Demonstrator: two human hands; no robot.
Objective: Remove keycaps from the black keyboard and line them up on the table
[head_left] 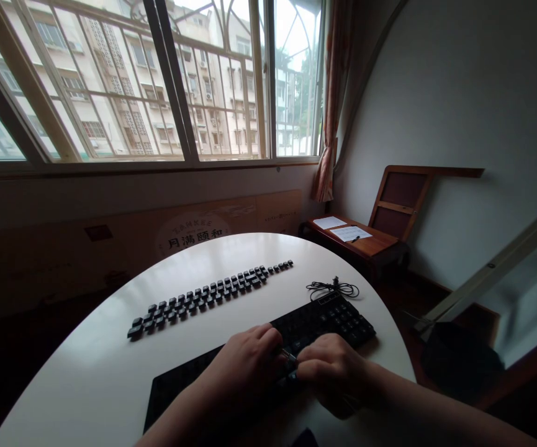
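A black keyboard (291, 326) lies at a slant on the white table, with keys on its right part; much of its left and middle part looks bare of keycaps. My left hand (252, 357) is over the keyboard's middle, its fingers curled and pinched, what they grip hidden. Close beside it, my right hand (331, 366) is closed around a small tool with a shiny metal end (289, 356), which points toward the left fingertips. The tool's exact kind is too dark to tell. Beyond the keyboard, loose black keycaps (203, 298) stand in slanting rows.
A coiled black cable (333, 288) rests behind the keyboard's right end. A dark object (305, 438) shows at the round white table's (86, 372) near edge. Paper sheets (349, 233) and a pen lie on a wooden chair (380, 245) past the table.
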